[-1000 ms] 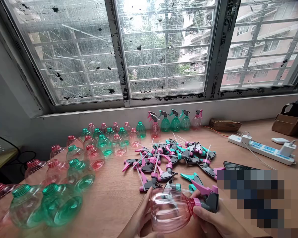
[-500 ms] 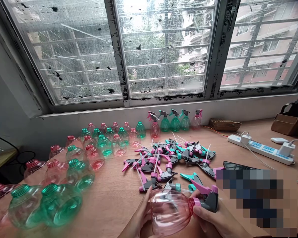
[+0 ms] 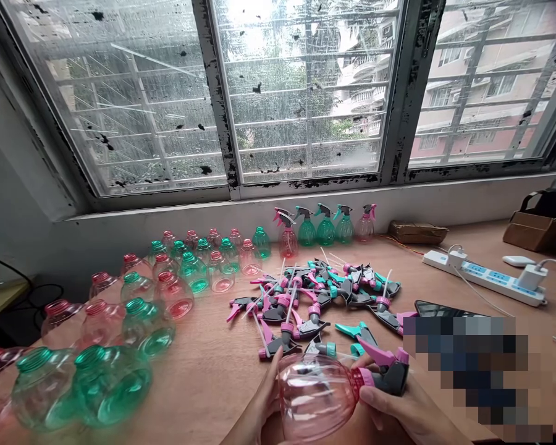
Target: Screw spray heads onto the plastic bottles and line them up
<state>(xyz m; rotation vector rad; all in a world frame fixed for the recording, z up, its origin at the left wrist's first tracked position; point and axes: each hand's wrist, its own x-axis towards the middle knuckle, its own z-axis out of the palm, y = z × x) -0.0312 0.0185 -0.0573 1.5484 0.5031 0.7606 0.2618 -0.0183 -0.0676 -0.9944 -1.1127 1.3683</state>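
On the desk [image 3: 199, 383], open bottles [image 3: 173, 293] crowd ten o'clock from the pink bottle [image 3: 317, 392]; a spray-head pile [image 3: 327, 298] blocks twelve; a power strip [image 3: 484, 278] lies at two. The bottle lies sideways — left fingers [image 3: 272, 380] cradling its base, right fingers [image 3: 380, 400] clasping its pink collar [image 3: 365, 377].

From a single head-worn camera, we look forward and down over a wooden worktop [image 3: 208, 377], from its near side toward the window [image 3: 306, 93] beyond its far edge. Our left hand [image 3: 263, 405] and right hand [image 3: 405, 408] are closest to the lens, low in the frame and right of its middle. The wide view sweeps from the worktop's left edge to the power strip [image 3: 484, 278] on the right, with the windowsill [image 3: 176, 211] above the far edge climbing slightly rightward.
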